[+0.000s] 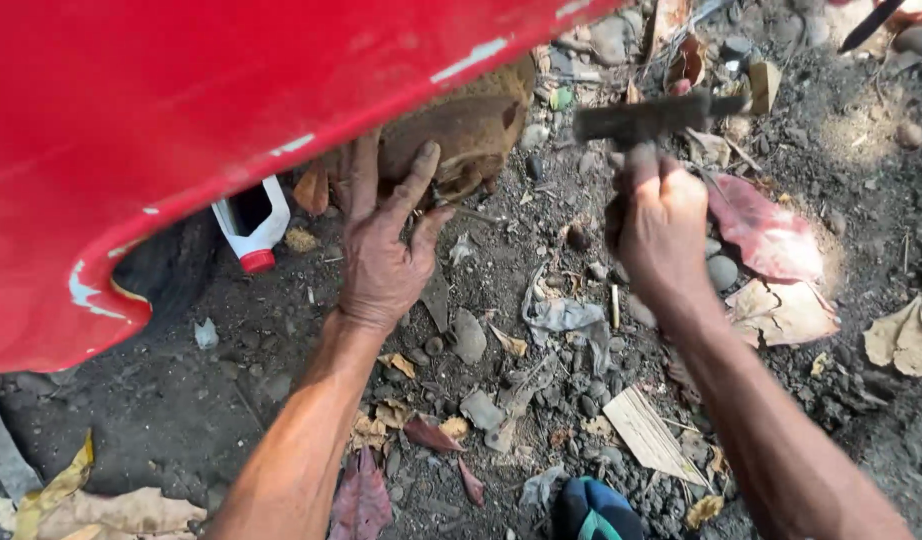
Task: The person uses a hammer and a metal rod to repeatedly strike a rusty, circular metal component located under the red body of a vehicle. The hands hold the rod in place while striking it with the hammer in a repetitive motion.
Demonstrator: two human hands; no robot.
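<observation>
Left hand point(381, 255) is pressing open fingers on rusty hub point(461, 130) under red fender point(181, 110); right hand point(661, 225) is gripping hammer point(646, 118), head lying crosswise, right of hub.

Both forearms bare, no sleeves, gloves or watch in view. Left hand point(381, 255) and right hand point(661, 225) grimy, smeared with dark dirt. Forearms lean, dusty.
</observation>
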